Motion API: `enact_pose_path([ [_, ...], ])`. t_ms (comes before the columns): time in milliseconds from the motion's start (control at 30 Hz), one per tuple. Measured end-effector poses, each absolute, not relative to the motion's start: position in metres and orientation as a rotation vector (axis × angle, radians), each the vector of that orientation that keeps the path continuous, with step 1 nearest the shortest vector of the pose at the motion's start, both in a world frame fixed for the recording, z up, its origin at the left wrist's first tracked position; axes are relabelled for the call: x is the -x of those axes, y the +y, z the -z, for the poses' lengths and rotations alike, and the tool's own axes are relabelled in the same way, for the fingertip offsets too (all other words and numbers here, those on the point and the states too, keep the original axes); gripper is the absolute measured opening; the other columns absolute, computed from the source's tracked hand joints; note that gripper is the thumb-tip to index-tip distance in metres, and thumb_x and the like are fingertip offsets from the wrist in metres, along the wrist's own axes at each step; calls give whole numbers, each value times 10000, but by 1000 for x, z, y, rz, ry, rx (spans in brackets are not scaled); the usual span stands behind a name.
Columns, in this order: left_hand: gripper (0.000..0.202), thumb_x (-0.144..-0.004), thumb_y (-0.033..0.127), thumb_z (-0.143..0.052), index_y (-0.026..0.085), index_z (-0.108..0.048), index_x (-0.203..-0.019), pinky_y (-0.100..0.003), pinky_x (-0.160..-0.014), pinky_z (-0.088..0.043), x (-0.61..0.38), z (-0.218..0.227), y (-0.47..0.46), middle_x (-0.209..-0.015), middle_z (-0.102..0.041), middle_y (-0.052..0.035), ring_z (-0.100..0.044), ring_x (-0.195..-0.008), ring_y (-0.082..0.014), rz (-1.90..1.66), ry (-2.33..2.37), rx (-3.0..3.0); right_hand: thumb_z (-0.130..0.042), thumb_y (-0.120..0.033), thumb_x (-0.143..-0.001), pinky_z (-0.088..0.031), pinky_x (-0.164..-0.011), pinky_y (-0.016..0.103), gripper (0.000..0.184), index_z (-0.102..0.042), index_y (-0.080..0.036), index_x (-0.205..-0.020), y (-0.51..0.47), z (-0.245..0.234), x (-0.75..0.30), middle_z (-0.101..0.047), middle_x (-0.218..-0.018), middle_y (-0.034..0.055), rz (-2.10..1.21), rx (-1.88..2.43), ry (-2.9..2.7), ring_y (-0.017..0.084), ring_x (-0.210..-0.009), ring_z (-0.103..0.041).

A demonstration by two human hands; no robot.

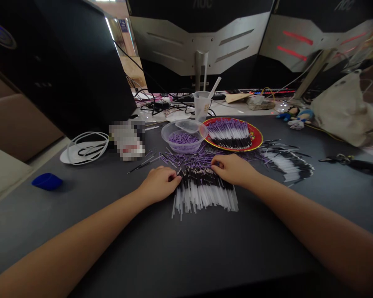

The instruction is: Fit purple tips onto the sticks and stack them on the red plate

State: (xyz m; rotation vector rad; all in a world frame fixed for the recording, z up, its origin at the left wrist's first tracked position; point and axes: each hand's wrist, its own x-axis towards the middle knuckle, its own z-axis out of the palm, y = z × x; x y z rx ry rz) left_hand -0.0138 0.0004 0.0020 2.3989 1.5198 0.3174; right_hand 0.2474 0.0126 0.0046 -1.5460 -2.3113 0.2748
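Note:
A row of thin sticks (202, 194) lies on the dark table, with clear-white shafts towards me, black upper parts and pale tips. At its left end is my left hand (158, 185), fingers curled and thumb against the outermost sticks. My right hand (233, 169) is over the row's right part, thumb and forefinger drawn together near the black ends. Whatever either hand pinches is too small or hidden to make out. Just behind the row spreads a loose heap of small purple pieces (189, 159). More purple pieces fill a clear plastic bowl (185, 147) beyond it.
A red plate (258, 142) bears purple-topped sticks. Another bundle of sticks (287, 165) lies to the right, near pliers (365, 164). A clear cup (201, 108) stands behind the bowl. To the left are a blue cup-like object (47, 181) and a coiled white cable (87, 134). Monitors (202, 45) stand behind.

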Motion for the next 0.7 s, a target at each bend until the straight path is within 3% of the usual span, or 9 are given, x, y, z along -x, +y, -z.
enact_pose_path([
  [233, 347, -891, 402, -404, 192, -489, -628, -294, -648, -324, 11, -2, 1, -635, -534, 3, -494, -682, -176, -348, 1590, -2327, -517, -267, -815, -302, -525, 274, 117, -616, -208, -793, 17, -2, -241, -619, -709, 33, -230, 1567, -2331, 153, -607, -523],
  [367, 297, -902, 399, -392, 191, -483, -711, -268, -632, -352, 11, 2, 1, -676, -537, 13, -484, -662, -149, -595, 1510, -2172, -505, -233, -832, -374, -636, 291, 99, -588, -193, -797, 13, -4, -243, -605, -779, 45, -231, 1412, -2317, 170, -714, -538],
  [500, 273, -898, 413, -406, 192, -471, -752, -221, -511, -330, 9, 5, 1, -536, -451, 53, -413, -501, -106, -945, 1345, -1845, -488, -227, -857, -394, -673, 299, 90, -561, -191, -816, 8, -8, -247, -596, -822, 51, -226, 1344, -2249, 181, -762, -536],
  [700, 231, -890, 397, -448, 186, -527, -838, -180, -354, -226, 6, 1, 1, -379, -417, 87, -318, -301, -66, -1051, 1259, -1471, -487, -206, -858, -411, -766, 330, 69, -536, -202, -810, 5, -10, -248, -585, -867, 61, -176, 1281, -2242, 203, -850, -534],
])
